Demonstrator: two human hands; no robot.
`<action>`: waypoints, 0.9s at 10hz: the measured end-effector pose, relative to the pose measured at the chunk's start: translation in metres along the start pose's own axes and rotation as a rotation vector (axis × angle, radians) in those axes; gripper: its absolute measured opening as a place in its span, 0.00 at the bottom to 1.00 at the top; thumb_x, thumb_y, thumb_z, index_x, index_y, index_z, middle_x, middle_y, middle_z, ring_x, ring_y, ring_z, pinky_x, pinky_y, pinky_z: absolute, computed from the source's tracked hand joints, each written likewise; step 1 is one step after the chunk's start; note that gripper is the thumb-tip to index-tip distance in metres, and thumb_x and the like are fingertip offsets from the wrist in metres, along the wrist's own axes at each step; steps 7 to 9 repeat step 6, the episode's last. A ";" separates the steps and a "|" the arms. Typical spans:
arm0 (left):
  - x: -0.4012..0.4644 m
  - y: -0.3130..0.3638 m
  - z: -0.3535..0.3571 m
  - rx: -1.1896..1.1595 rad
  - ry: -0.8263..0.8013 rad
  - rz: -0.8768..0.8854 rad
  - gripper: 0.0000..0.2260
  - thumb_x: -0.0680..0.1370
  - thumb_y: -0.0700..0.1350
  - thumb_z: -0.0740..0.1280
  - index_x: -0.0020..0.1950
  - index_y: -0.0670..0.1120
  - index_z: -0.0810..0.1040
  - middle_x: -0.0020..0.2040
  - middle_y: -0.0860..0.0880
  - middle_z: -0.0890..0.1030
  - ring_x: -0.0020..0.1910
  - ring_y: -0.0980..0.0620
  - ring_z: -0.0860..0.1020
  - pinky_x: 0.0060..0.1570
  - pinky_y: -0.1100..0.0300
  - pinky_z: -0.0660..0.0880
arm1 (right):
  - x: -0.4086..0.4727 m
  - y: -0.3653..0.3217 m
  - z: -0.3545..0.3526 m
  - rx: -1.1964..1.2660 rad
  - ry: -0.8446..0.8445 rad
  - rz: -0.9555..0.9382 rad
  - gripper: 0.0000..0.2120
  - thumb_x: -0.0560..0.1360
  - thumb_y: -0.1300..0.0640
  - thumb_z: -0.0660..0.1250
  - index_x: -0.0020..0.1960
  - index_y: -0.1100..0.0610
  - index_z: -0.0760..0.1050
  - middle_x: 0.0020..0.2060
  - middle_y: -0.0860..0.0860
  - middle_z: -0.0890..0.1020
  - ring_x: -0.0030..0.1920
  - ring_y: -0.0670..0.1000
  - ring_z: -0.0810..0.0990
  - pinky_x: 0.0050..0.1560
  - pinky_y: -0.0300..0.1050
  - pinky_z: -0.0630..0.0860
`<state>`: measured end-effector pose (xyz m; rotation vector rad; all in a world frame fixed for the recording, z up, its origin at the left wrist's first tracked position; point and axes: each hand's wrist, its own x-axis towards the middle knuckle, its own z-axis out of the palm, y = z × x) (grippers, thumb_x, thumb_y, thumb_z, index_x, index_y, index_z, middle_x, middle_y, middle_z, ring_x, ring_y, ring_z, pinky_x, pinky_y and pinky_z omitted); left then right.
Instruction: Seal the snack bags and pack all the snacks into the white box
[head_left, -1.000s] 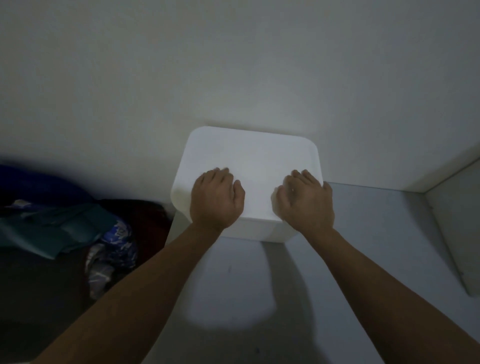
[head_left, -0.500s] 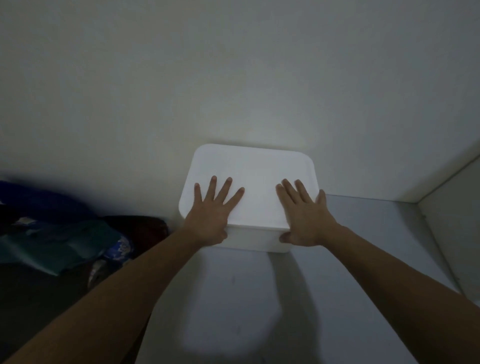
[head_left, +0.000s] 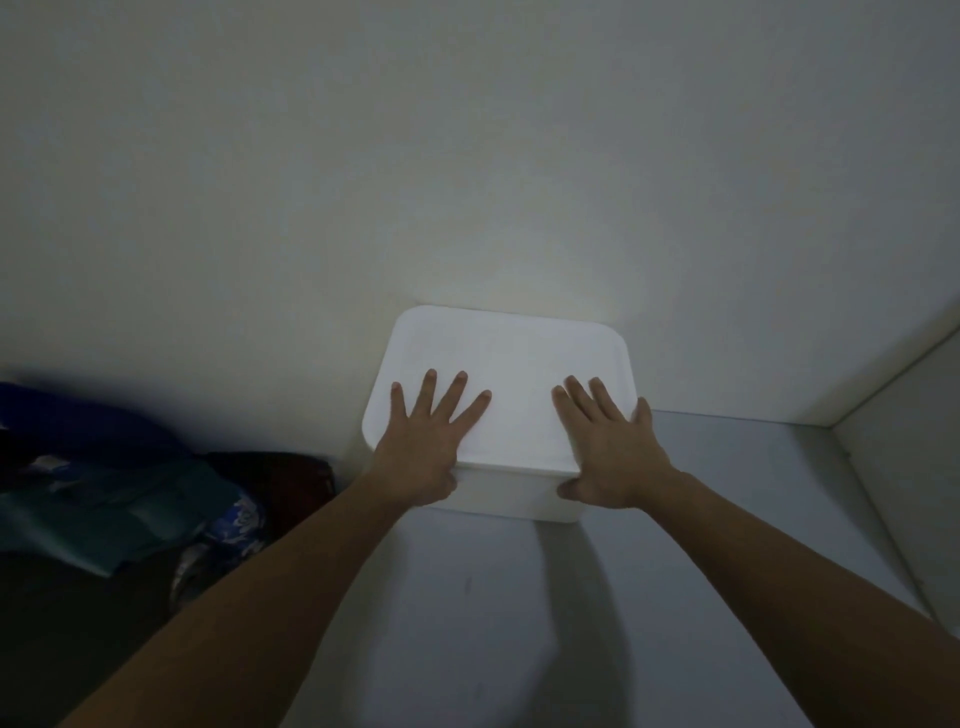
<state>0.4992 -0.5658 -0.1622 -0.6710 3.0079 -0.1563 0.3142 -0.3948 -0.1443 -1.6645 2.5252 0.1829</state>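
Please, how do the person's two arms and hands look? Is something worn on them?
Both forearms are bare as far as the frame shows; no sleeve is visible. The left hand and the right hand wear no glove, and no ring, watch or bracelet shows in this dim light.

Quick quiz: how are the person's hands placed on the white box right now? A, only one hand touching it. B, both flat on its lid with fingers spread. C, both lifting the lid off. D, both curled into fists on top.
B: the left hand and right hand both lie flat, fingers spread, on the closed lid of the white box.
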 end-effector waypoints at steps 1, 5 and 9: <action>0.000 0.000 0.003 -0.004 0.009 -0.002 0.52 0.70 0.54 0.73 0.76 0.55 0.33 0.79 0.46 0.37 0.77 0.36 0.39 0.70 0.30 0.46 | -0.001 0.000 0.000 0.015 0.002 0.005 0.56 0.65 0.34 0.68 0.77 0.51 0.35 0.78 0.50 0.39 0.78 0.56 0.38 0.70 0.72 0.49; -0.040 0.036 0.017 0.053 0.185 -0.238 0.49 0.62 0.44 0.77 0.77 0.42 0.54 0.77 0.36 0.54 0.76 0.34 0.54 0.71 0.33 0.53 | -0.055 -0.018 0.023 0.027 0.232 0.142 0.45 0.72 0.46 0.70 0.78 0.55 0.47 0.78 0.59 0.51 0.78 0.61 0.48 0.72 0.69 0.53; -0.073 0.048 0.034 0.023 0.279 -0.247 0.49 0.65 0.45 0.74 0.78 0.40 0.49 0.78 0.36 0.46 0.77 0.35 0.45 0.72 0.34 0.49 | -0.091 -0.010 0.051 0.070 0.325 0.210 0.48 0.69 0.52 0.71 0.79 0.56 0.46 0.78 0.58 0.50 0.78 0.62 0.49 0.72 0.65 0.53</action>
